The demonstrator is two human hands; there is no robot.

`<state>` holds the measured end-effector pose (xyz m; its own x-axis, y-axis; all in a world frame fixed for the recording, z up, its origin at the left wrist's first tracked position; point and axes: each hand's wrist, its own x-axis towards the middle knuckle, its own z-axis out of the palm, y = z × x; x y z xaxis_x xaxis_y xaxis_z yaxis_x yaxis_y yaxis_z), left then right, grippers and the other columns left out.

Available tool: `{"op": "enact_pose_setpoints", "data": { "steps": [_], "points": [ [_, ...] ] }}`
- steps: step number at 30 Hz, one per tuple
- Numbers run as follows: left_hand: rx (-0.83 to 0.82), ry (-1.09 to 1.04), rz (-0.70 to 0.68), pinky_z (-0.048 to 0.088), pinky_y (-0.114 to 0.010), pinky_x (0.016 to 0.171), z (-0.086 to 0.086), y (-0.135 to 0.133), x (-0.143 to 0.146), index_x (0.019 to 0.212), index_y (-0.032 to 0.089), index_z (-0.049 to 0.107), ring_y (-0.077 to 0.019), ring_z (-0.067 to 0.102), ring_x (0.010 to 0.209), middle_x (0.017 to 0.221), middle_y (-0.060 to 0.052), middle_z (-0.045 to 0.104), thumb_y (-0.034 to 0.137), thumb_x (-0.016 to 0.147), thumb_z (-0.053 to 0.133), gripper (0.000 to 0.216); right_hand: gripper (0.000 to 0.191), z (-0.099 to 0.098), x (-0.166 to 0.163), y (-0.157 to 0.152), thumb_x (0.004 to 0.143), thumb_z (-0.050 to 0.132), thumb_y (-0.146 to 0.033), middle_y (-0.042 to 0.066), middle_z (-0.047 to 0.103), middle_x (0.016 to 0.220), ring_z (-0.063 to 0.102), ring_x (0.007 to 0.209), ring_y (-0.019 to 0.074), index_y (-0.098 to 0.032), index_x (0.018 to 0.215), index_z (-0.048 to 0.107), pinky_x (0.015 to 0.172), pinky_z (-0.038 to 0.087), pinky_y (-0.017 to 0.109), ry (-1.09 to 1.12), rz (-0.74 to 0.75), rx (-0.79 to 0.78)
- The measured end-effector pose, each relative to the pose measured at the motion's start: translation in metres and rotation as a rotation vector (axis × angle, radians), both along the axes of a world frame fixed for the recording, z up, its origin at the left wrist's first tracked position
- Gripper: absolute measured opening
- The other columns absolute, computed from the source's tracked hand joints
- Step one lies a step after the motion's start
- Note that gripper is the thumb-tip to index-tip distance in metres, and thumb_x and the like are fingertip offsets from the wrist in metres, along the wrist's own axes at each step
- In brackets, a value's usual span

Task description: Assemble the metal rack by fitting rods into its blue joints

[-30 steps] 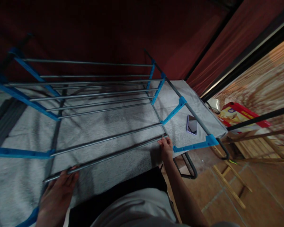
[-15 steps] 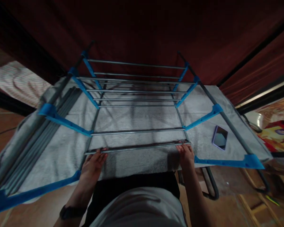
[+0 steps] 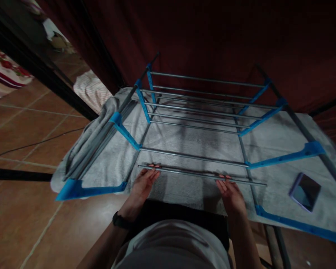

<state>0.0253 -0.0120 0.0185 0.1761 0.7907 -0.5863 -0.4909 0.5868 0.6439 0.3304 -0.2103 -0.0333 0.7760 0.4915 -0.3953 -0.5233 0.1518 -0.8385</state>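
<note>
A thin grey metal rod [image 3: 190, 173] lies crosswise in front of me, held near its left end by my left hand [image 3: 144, 181] and right of its middle by my right hand [image 3: 230, 189]. Fingers of both hands are closed round it, and its right end sticks out past my right hand. Just beyond is a half-built rack [image 3: 196, 111] of grey tubes and blue plastic brackets, with several crossbars fitted. The nearest blue brackets, at left [image 3: 92, 190] and right [image 3: 299, 223], have no crossbar between them.
Several loose grey tubes [image 3: 100, 140] lie along the left side on the grey blanket [image 3: 173, 190]. A phone [image 3: 305, 192] rests on the blanket at right. Dark red curtains [image 3: 201, 41] hang behind. Tiled floor [image 3: 33, 213] and a cable [image 3: 44, 141] show at left.
My view has swung to the left, so the rack appears further right. The rod has shifted rightward in relation to the rack, and my right hand now grips it further from its right end.
</note>
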Motion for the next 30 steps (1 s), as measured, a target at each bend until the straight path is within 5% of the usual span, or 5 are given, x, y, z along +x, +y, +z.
{"op": "enact_pose_setpoints", "data": {
  "steps": [6,16,30],
  "points": [
    [0.007,-0.054,-0.045,0.064,-0.031,0.089,-0.001,-0.01,0.016,0.092,0.017,0.077,-0.019,0.08,0.092,0.098,-0.007,0.084,0.004,0.077,0.085,0.021,0.024,0.001,-0.025,0.009,0.078,0.086,-0.04,0.007,0.083,0.107,0.077,0.11,0.0267,-0.029,0.099,0.079,0.121,0.046,0.063,-0.028,0.086,0.083],
    [-0.004,-0.103,-0.165,0.063,-0.032,0.086,0.005,-0.039,0.058,0.092,0.016,0.078,-0.0192,0.078,0.089,0.099,-0.008,0.083,0.02,0.066,0.099,0.034,0.026,0.006,-0.048,0.017,0.08,0.085,-0.04,0.006,0.082,0.112,0.078,0.106,0.0256,-0.03,0.104,0.077,0.118,0.049,0.064,-0.002,0.134,0.051],
    [0.068,-0.064,-0.359,0.06,-0.033,0.08,0.012,-0.053,0.077,0.092,0.016,0.079,-0.022,0.077,0.088,0.09,-0.006,0.079,0.042,0.061,0.103,0.047,0.029,0.027,-0.067,0.031,0.077,0.089,-0.035,0.001,0.084,0.109,0.079,0.098,0.0177,-0.029,0.103,0.078,0.102,0.061,0.039,0.164,0.188,0.067]
  ]
}}
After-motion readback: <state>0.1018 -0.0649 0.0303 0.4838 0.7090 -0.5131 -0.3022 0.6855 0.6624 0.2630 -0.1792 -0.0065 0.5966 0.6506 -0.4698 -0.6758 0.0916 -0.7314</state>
